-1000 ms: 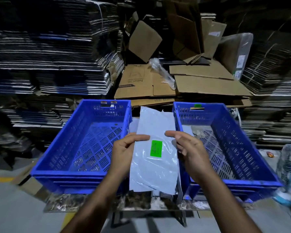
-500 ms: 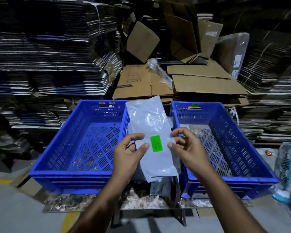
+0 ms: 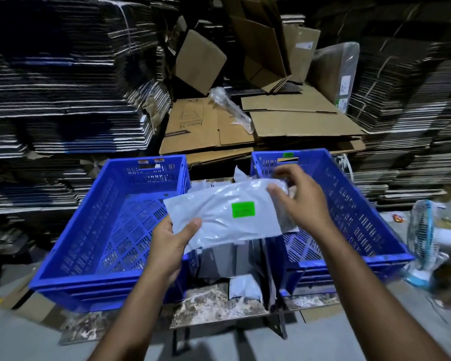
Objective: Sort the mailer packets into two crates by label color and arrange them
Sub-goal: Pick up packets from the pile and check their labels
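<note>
Stacks of flattened cardboard (image 3: 63,82) fill the left background, their edges smeared by blur. In front stands the left blue crate (image 3: 110,230), its perforated floor bare where it shows; two small stickers on its far rim are too blurred to read. The left hand (image 3: 171,243) pinches the near-left corner of a grey mailer packet (image 3: 219,217), thumb on top and fingers hidden beneath. The packet is held in the air, lying crosswise over the gap between the crates, and bears a green label (image 3: 243,209) (its print is illegible). Below it, more packets (image 3: 244,285) lie on the marble-patterned table (image 3: 208,308), mostly hidden. The right hand (image 3: 301,201) grips the packet's far-right end, fingers curled over it. The right blue crate (image 3: 354,217) has a green tag on its far rim. A small fan (image 3: 422,230) is cut off at the right edge.
</note>
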The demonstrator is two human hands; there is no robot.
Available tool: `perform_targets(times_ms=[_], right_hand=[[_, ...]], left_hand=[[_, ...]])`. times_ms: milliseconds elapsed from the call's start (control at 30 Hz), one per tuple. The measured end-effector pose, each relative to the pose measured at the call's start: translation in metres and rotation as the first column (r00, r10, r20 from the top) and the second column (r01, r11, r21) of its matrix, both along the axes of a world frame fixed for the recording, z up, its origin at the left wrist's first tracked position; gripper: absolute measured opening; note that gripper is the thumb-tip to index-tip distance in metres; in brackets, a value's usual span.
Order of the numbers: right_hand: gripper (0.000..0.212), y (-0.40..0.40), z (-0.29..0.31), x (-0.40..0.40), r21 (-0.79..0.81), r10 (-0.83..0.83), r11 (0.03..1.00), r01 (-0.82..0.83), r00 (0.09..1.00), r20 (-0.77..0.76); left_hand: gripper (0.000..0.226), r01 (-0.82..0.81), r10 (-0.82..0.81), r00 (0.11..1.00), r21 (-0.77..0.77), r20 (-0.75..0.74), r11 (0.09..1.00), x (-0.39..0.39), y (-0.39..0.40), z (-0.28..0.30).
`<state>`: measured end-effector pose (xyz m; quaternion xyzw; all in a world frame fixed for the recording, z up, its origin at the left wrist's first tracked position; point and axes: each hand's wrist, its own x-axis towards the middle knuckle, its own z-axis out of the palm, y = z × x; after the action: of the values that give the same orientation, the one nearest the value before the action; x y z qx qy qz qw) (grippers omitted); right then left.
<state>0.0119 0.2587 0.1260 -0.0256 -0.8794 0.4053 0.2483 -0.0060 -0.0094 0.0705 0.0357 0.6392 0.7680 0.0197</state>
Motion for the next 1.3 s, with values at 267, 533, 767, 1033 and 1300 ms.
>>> perform_targets(times_ms=[267,533,767,1033,1300], right_hand=[[0.053,-0.051,-0.066,0.033,-0.484,0.311,0.858,-0.175,0.925,0.217],[0.036,-0.067,-0.074,0.021,-0.566,0.148,0.82,-0.088,0.987,0.061],[0.027,0.052,-0.086,-0.015,-0.556,-0.214,0.799,0.228,0.973,0.091],[0.028,0.177,-0.126,-0.109,-0.175,-0.224,0.93,0.323,0.876,0.427],[0.031,0.181,-0.175,-0.175,-0.061,-0.083,0.985,0.159,0.762,0.643]], left_hand=[[0.047,-0.056,0.039,0.997,0.279,0.068,0.959,0.008,0.023,-0.022],[0.049,0.208,-0.212,0.976,0.08,0.04,0.975,0.008,0.039,-0.04],[0.022,0.379,-0.335,0.917,-0.217,0.214,0.899,-0.024,0.086,-0.073],[0.049,0.206,-0.281,0.959,-0.75,0.027,0.629,-0.106,0.181,-0.072],[0.058,0.159,-0.251,0.968,-0.789,0.006,0.593,-0.125,0.217,-0.08]])
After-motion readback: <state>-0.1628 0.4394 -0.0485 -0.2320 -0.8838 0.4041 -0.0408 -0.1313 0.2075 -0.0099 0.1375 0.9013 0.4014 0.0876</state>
